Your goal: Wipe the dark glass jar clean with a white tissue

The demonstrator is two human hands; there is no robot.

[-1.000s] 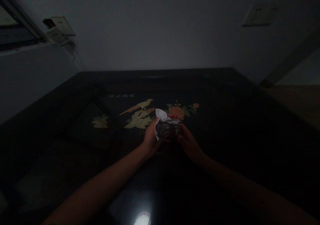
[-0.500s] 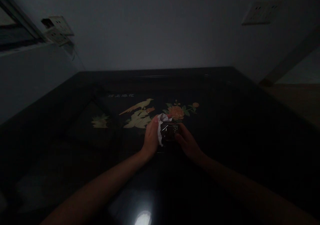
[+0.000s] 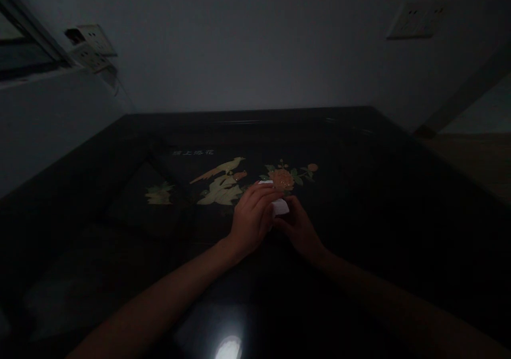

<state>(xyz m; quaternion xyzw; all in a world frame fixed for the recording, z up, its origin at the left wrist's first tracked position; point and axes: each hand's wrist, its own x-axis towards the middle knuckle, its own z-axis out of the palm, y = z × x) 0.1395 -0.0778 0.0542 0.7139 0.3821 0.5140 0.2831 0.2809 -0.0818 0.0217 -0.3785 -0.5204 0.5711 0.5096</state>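
White paper (image 3: 281, 207) over the dark tabletop (image 3: 359, 199): left hand (image 3: 252, 215), fingers closed on it; right hand (image 3: 300, 230), fingers bent at its right edge (whether they grip cannot be told). Handling appears unfinished, the paper not yet released.

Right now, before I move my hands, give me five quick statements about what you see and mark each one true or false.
1. The left hand covers part of a white tissue. True.
2. The hands are far apart. False: the right hand is close beside the left.
3. A bird design decorates the tabletop. True.
4. The tabletop is plain white. False: it is dark and decorated.
5. The tissue is bright green. False: white.
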